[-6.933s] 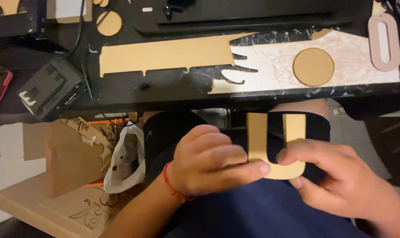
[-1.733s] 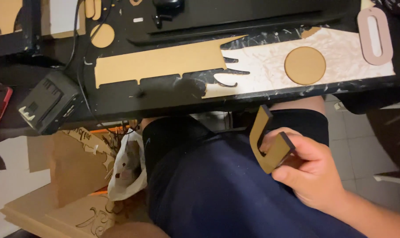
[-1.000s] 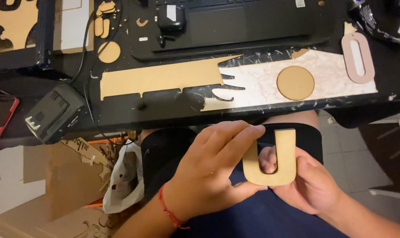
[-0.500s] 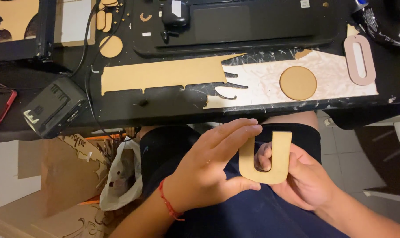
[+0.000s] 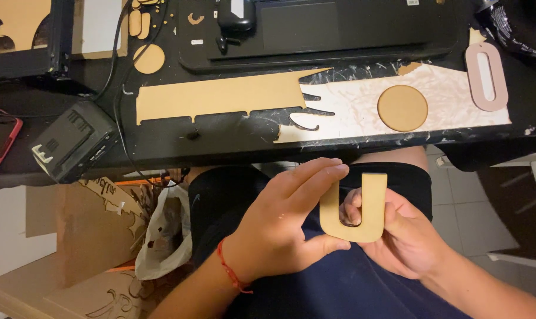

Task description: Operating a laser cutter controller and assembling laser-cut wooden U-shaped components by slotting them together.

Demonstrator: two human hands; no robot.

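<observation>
MDF-looking tan board, cut into a chunky U-shaped piece (image 5: 355,208), sits between both hands over the person's lap, just below the front edge of the desk (image 5: 362,147).

What's changed: under two seconds ago only the right hand had the piece, held edge-on and off to the side, with the left hand out of frame. Now the left is back in and the U faces the camera flat, open end up. Over the last half second it has barely shifted, so I'd say the piece is being held and felt over from both sides rather than moved anywhere.

Pose-wise, the left hand (image 5: 279,227) comes in from the lower left with a red string on the wrist, fingers stretched along the U's left arm and thumb pressed near its bottom curve, so that grip is pinching the piece. The right hand (image 5: 403,236) cups it from behind and the right, with a fingertip poking through the slot of the U, so that grip is closed on it too.

Up on the desk there's a long tan offcut strip (image 5: 220,97), a round disc (image 5: 402,107), and a pinkish oval ring (image 5: 486,77).
</observation>
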